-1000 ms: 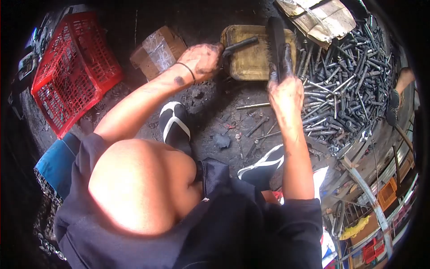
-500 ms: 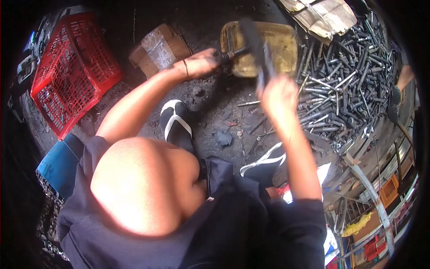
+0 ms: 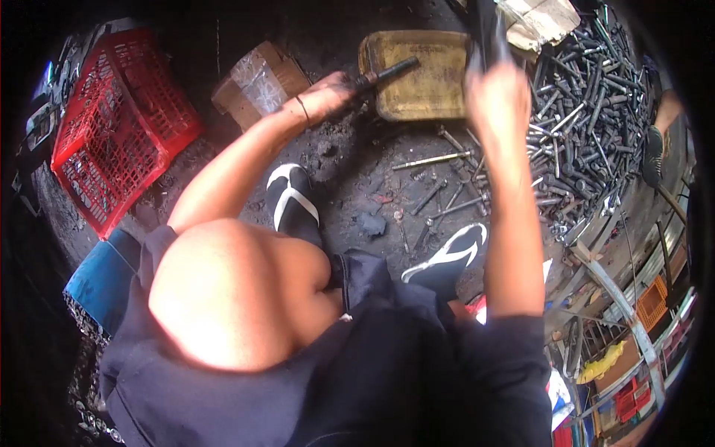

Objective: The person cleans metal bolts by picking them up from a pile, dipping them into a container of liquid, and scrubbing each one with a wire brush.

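Observation:
My left hand (image 3: 329,97) is closed around one end of a dark bolt (image 3: 396,70). Its free end points right and up, over a dirty yellow container (image 3: 424,100). To the right, my right hand (image 3: 500,93) grips what looks like a hammer (image 3: 488,33), raised past the container's right edge. Motion blurs the hammer, and its upper part runs close to the top of the view. A gap separates the hammer from the bolt. Several loose bolts lie on the dark ground below, among them a long one (image 3: 432,160).
A large pile of bolts (image 3: 588,127) spreads at the right, with cardboard (image 3: 547,22) behind it. A red plastic crate (image 3: 112,127) and a cardboard box (image 3: 261,82) stand at the left. My sandalled feet are below. Another person's foot (image 3: 654,156) shows at the far right.
My right hand has swung up and to the right with the hammer, away from the bolt. My left hand has shifted slightly left, still holding the bolt.

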Demonstrator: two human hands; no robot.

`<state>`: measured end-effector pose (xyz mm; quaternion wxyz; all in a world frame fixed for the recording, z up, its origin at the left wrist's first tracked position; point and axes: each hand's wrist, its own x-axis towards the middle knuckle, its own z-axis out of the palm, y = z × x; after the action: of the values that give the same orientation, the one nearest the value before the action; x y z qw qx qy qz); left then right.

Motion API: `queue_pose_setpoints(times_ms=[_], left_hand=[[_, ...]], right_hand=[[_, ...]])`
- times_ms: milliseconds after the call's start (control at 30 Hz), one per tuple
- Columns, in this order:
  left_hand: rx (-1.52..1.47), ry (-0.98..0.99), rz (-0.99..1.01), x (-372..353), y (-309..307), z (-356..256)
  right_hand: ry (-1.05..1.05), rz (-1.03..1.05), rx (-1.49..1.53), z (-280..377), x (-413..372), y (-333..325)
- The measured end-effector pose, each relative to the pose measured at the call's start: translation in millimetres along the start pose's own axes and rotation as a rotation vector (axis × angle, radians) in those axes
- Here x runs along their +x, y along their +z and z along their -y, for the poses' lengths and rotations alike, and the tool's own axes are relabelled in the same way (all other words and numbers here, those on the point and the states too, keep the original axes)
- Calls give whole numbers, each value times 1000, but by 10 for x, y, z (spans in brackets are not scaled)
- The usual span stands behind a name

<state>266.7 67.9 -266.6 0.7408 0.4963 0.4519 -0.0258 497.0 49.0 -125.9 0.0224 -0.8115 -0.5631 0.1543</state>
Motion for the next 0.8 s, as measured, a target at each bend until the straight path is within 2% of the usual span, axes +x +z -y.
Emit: queue_pose_setpoints(times_ms=[33,67,100,133,167,200,267,300,333,400,433,467,533,567,600,667,733,767,800], left_hand=[[232,5,-230,-206,91,-342],[311,9,-249,-216,112,-439],[384,4,-265,-250,160,-477],[462,1,-283,-284,186,-479],[596,88,-229,-247,179,-405],[648,90,-285,-258,213,-403],[753,98,-416,-275,252,-442],[797,148,-424,-295,261,-433],[845,143,-426,-331,291,-441],[943,143,-452,-327,272,-482],[993,170,-449,-302,241,-478],[1041,191,-441,-290,235,-453],[1142,231,-390,-317,301,-388],[1143,226,-525,-277,302,-463],[1138,311,-547,-281,285,-424],[1153,328,-530,-280,255,-403],[1136,279,-533,-250,253,-419],[1163,307,-515,-285,273,-450],[1164,301,-501,-286,261,-465]], right_hand=[[-21,-55,88,71,-301,-7],[-29,55,114,162,-614,-16],[-99,102,-35,109,-884,212],[-85,248,-39,192,-969,307],[-131,123,-132,154,-840,502],[-173,-8,-225,110,-584,707],[-50,-1,-66,109,-3,538],[-67,-77,64,114,73,323],[-91,-52,37,83,11,258],[-147,-140,65,201,-512,235],[133,251,70,514,-747,2],[-124,195,-32,375,-836,312],[-397,-281,-160,39,-399,793],[-250,-70,-154,79,-105,649],[-324,-209,-23,23,126,517],[-110,-90,-10,154,-25,182],[-71,-30,-2,332,-612,115],[-34,410,-79,404,-760,28],[-160,30,-158,198,-774,558]])
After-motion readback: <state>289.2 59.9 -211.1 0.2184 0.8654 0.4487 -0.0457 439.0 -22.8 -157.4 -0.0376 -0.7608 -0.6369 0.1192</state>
